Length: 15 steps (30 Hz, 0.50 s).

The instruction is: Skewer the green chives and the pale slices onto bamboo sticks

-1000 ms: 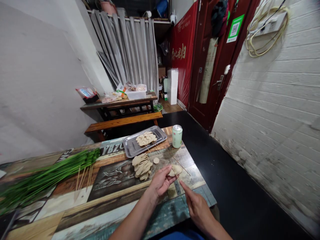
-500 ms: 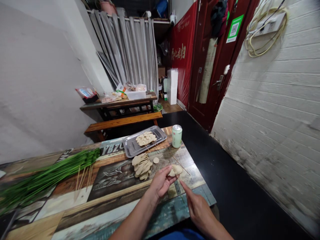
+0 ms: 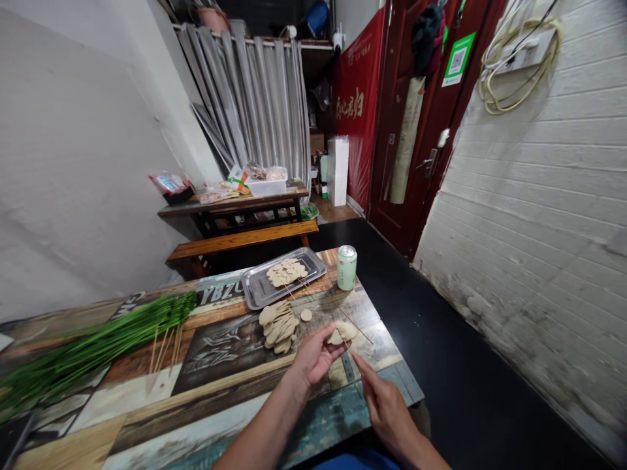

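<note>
My left hand (image 3: 313, 358) pinches pale round slices (image 3: 343, 333) threaded on a thin bamboo skewer (image 3: 349, 344), just above the table's near right corner. My right hand (image 3: 386, 408) grips the lower end of that skewer, close to the table edge. A loose pile of the same pale slices (image 3: 277, 324) lies on the table just beyond my left hand. Farther back a metal tray (image 3: 255, 291) holds finished skewers of slices (image 3: 286, 271).
A green drink can (image 3: 347, 267) stands at the table's far right edge. A long bundle of green chives (image 3: 93, 346) and spare skewers (image 3: 164, 343) lie at left. The patterned table (image 3: 215, 385) ends at right over dark floor. Another table and bench stand behind.
Almost nothing differs; both hands stay on the skewer with only a slight shift, and the camera has tipped a little.
</note>
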{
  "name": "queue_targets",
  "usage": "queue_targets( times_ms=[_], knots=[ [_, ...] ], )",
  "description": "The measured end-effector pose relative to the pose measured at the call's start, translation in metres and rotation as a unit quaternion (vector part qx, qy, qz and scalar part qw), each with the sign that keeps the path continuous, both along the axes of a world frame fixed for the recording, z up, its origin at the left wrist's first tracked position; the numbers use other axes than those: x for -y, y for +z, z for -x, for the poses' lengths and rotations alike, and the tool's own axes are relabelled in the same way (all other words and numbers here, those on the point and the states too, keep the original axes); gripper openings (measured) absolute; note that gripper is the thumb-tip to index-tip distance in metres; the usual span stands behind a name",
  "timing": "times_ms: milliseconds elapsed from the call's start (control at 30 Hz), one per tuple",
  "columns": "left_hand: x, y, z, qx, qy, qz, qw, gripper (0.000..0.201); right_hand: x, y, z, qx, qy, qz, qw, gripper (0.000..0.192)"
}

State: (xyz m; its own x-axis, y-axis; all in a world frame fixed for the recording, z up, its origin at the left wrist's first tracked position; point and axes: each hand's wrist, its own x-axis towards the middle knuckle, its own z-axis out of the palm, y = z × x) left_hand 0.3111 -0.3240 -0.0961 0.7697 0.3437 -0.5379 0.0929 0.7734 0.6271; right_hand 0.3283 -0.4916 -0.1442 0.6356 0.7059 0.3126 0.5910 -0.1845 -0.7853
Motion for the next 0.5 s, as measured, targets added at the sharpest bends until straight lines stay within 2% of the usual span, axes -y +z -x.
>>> queue_targets(
  times_ms=[500],
  knots=[
    [0.0013, 0.0009, 0.0002, 0.001, 0.008, 0.008, 1.0, 0.013, -0.0053, 0.0003, 0.0015, 0.002, -0.009, -0.039, 0.999, 0.047]
  ],
)
